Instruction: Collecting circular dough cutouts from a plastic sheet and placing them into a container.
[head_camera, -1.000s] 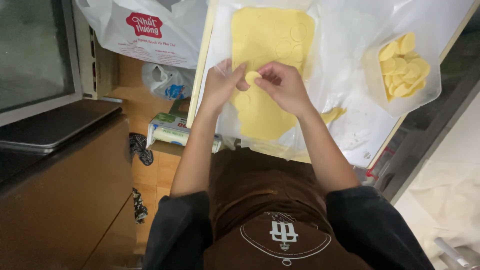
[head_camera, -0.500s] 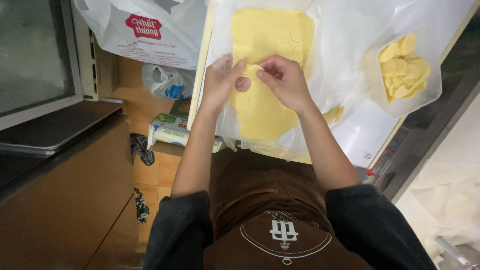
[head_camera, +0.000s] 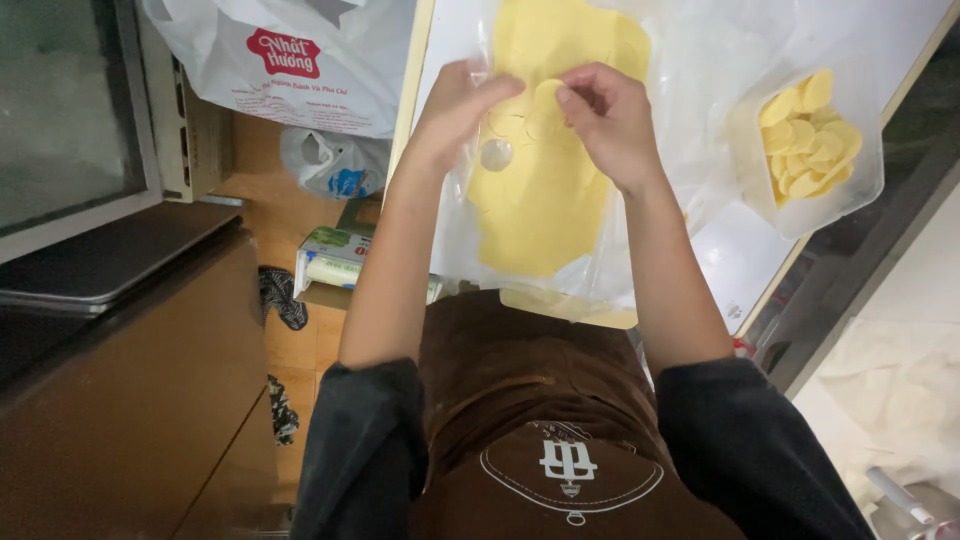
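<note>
The left hand (head_camera: 455, 110) and right hand (head_camera: 605, 115) meet over a flat, smooth yellow dough sheet (head_camera: 545, 200) on crinkled clear plastic wrap (head_camera: 680, 190) covering the desk (head_camera: 730, 265). Both hands pinch a thin round dough disc (head_camera: 545, 100) between their fingertips. Beside it, a circular hole (head_camera: 496, 154) shows. To the right, a clear plastic tub (head_camera: 865, 180) holds stacked discs (head_camera: 810, 130).

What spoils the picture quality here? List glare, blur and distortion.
Head view: the clear plastic sheet over the board is washed out by bright glare; the left hand and right hand on the yellow dough sheet are slightly soft, the round cut-outs faint; the tub of yellow discs is fairly sharp; wide-angle lens bends the edges; the dark cabinet lies in shadow.
</note>
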